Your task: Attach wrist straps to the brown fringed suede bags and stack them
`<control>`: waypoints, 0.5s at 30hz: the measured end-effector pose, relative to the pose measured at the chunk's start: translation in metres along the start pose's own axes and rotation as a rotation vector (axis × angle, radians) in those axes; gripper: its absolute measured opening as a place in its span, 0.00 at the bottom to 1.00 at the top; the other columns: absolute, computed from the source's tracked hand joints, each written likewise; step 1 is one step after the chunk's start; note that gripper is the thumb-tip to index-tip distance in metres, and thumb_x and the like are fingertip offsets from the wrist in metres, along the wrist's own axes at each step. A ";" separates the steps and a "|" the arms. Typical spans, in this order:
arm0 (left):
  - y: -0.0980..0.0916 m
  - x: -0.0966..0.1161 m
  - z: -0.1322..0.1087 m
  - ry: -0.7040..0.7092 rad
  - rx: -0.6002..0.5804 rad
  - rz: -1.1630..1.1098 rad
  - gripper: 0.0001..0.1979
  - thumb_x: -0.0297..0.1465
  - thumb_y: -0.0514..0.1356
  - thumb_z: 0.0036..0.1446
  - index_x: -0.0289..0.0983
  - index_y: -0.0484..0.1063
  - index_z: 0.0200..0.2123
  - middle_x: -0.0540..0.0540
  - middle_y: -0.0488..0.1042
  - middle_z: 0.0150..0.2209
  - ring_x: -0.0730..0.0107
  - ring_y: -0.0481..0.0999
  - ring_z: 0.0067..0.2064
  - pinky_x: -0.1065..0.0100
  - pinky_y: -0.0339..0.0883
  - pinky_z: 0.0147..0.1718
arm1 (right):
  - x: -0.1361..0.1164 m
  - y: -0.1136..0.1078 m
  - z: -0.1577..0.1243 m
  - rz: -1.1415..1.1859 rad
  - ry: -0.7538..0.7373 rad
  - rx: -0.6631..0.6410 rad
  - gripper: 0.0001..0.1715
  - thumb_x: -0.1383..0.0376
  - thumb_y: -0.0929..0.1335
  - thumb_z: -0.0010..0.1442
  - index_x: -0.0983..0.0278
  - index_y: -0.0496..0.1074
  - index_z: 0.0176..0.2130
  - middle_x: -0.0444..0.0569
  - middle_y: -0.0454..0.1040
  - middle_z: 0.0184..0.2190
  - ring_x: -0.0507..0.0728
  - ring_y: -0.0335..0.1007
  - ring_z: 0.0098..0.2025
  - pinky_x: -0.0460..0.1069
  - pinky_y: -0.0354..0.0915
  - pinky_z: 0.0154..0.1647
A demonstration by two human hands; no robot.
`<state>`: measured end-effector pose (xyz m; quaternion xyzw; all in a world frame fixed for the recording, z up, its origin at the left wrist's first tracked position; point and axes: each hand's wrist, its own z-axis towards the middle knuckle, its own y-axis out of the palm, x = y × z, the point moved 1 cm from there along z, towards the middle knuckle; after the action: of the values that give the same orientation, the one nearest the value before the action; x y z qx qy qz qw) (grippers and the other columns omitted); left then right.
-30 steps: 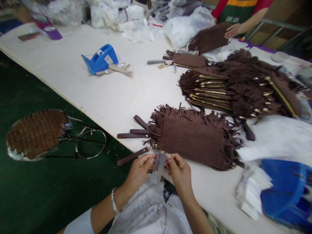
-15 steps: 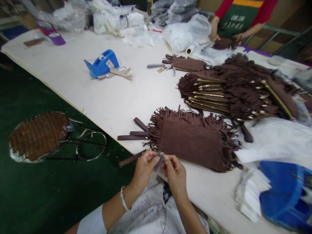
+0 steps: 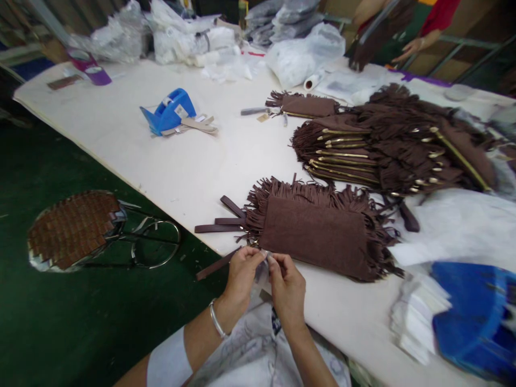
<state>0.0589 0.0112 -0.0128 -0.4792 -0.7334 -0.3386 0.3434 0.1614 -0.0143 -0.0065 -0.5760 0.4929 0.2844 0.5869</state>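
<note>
At the table's near edge, both my hands pinch a small, clear plastic piece (image 3: 262, 273), perhaps a little bag; its exact kind is blurred. My left hand (image 3: 243, 275), with a bangle at the wrist, grips it from one side. Close by, fingertips almost meeting, my right hand (image 3: 287, 282) grips the other side. Just beyond them lies a brown fringed pouch (image 3: 314, 234), flat on the table. Brown wrist straps (image 3: 221, 228) stick out from its left end, and one lower strap (image 3: 215, 266) runs behind my left hand.
A pile of brown fringed pouches with gold zips (image 3: 342, 153) lies at the right. One blue tape dispenser (image 3: 173, 110) stands further back, another (image 3: 470, 312) at near right. A stool (image 3: 76, 228) is left of the table (image 3: 121, 123). Across it, a co-worker's hand (image 3: 415, 48) shows.
My fingers have shifted slightly on the plastic piece, which stays between both hands. The co-worker across the table has lifted a brown item and spread their arms apart. The view has tilted a little.
</note>
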 end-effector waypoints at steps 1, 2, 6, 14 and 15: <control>0.001 -0.001 0.000 0.010 0.013 0.012 0.08 0.32 0.65 0.44 0.35 0.71 0.28 0.50 0.71 0.26 0.73 0.69 0.28 0.73 0.60 0.27 | 0.000 0.000 0.000 -0.015 -0.008 0.012 0.14 0.57 0.62 0.63 0.62 0.71 0.37 0.46 0.77 0.33 0.55 0.71 0.33 0.47 0.62 0.36; 0.001 -0.002 0.001 0.019 0.023 0.026 0.08 0.31 0.65 0.44 0.35 0.71 0.28 0.50 0.71 0.26 0.73 0.69 0.28 0.73 0.60 0.27 | -0.001 0.001 0.000 -0.029 -0.012 0.020 0.14 0.57 0.62 0.63 0.62 0.71 0.37 0.47 0.77 0.33 0.55 0.71 0.34 0.47 0.62 0.36; 0.000 -0.009 -0.001 0.075 0.022 0.098 0.05 0.31 0.61 0.48 0.36 0.69 0.28 0.51 0.70 0.26 0.72 0.68 0.28 0.72 0.61 0.27 | 0.002 0.003 -0.004 -0.043 0.022 0.049 0.14 0.56 0.63 0.62 0.62 0.71 0.37 0.47 0.77 0.33 0.56 0.72 0.33 0.47 0.62 0.36; -0.005 -0.016 -0.013 0.369 0.024 0.459 0.05 0.32 0.53 0.60 0.38 0.65 0.33 0.50 0.69 0.30 0.68 0.70 0.33 0.68 0.62 0.33 | 0.012 0.014 -0.016 0.040 0.087 0.058 0.15 0.55 0.63 0.62 0.63 0.72 0.39 0.49 0.77 0.34 0.56 0.72 0.33 0.48 0.64 0.35; -0.006 -0.016 -0.014 0.381 0.022 0.481 0.05 0.32 0.52 0.61 0.39 0.65 0.33 0.50 0.69 0.30 0.68 0.70 0.33 0.68 0.62 0.34 | 0.011 0.014 -0.018 0.041 0.062 0.047 0.15 0.56 0.62 0.63 0.63 0.72 0.40 0.49 0.77 0.35 0.56 0.72 0.35 0.48 0.64 0.37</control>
<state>0.0607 -0.0092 -0.0194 -0.5632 -0.5250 -0.3235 0.5501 0.1477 -0.0313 -0.0193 -0.5604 0.5291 0.2666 0.5788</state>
